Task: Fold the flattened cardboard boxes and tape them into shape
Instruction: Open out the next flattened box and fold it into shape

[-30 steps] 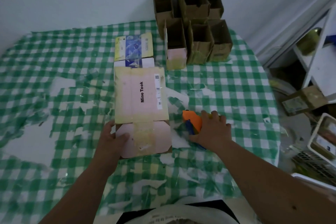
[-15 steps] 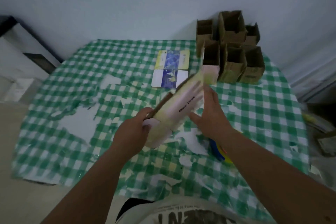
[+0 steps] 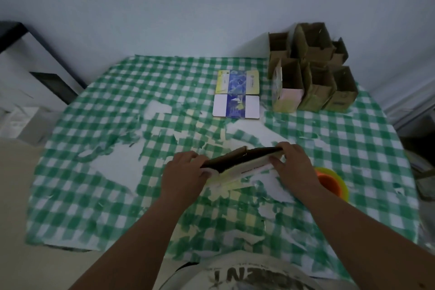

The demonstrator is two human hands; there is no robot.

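While you hold the flattened box (image 3: 242,162) at both ends, it sits tilted on edge over the tabletop (image 3: 353,148) centre, long axis running left-right w/ the right end a bit higher and farther from you. Dark inner side faces up/away, pale printed face toward you; print too blurred to read. Can't tell if its lower edge touches the cloth.

Your left hand (image 3: 186,174) grips the left end, fingers curled over the top edge, thumb on the near face. Your right hand (image 3: 294,167) grips the right end, fingers (image 3: 275,160) wrapped onto the pale face.

Just right of your right wrist: an orange and yellow tape dispenser (image 3: 332,181), partly hidden by the arm, near the tabletop's right edge. Far right corner: a cluster of folded boxes (image 3: 313,73), openings up, against the wall. Left of them, a flat blue-yellow printed carton (image 3: 236,94) lying face up, well apart from your hands.

Room: left half of the tabletop and the strip btwn your hands and the printed carton carry only worn checked cloth. Near edge is close to your body; right side is tighter b/c of the dispenser.
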